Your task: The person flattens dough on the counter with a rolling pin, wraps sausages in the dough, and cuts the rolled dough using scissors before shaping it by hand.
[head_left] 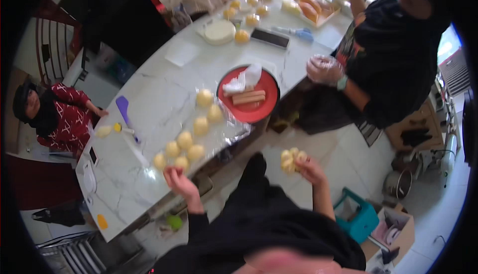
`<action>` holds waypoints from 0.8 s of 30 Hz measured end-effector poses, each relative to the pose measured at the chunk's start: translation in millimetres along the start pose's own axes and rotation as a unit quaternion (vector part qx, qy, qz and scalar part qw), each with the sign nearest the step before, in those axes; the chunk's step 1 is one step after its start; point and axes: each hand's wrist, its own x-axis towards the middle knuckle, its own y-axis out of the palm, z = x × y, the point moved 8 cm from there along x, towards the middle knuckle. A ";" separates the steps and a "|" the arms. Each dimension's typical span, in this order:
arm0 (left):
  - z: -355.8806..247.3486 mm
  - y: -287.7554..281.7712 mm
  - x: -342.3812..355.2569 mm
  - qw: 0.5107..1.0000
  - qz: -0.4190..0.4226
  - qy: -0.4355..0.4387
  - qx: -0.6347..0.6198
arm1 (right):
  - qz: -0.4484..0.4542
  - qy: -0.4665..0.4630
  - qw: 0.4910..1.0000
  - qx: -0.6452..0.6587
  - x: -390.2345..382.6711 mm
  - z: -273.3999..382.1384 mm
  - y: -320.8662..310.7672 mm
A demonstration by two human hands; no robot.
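- Your right hand (311,170) has its grip closed around the lobed dough piece (289,160), which is out past the bench (122,189), above the floor (343,147). A loose pinch could drop it there.
- That dough looks soft and divided into lobes, so squeezing hard at one side could flatten them or pull one off.
- Your left hand (181,182) has loosely curled fingers beside the nearest dough ball (181,163); I can't tell whether they touch it. A careless nudge could dent that ball or roll it off the near edge.
- The balls on the clear plastic sheet (233,133) sit close together, some seemingly touching; they could stick to each other.
- The sheet reaches the bench's near edge; snagging it with a sleeve could drag the balls along.
- The red plate (249,115) with the sausages (249,98) stands near that edge too. Your co-worker's gloved hand (324,69) is nearby, so reaching together could mean a bump.
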 end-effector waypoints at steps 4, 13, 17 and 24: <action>5.5 59.6 10.5 0.999 -0.028 0.008 -0.045 | 0.009 -0.026 0.999 0.040 37.3 31.1 -32.9; -42.5 3.1 -71.4 0.995 -0.084 0.027 -0.038 | 0.117 0.087 0.982 -0.118 52.2 26.4 9.8; -66.7 -95.7 -145.8 0.976 -0.216 0.017 -0.024 | 0.148 0.187 0.949 -0.205 58.4 -28.9 30.4; -122.5 -238.2 -241.8 0.908 -0.415 0.048 -0.004 | 0.211 0.359 0.878 -0.236 44.3 -197.5 87.6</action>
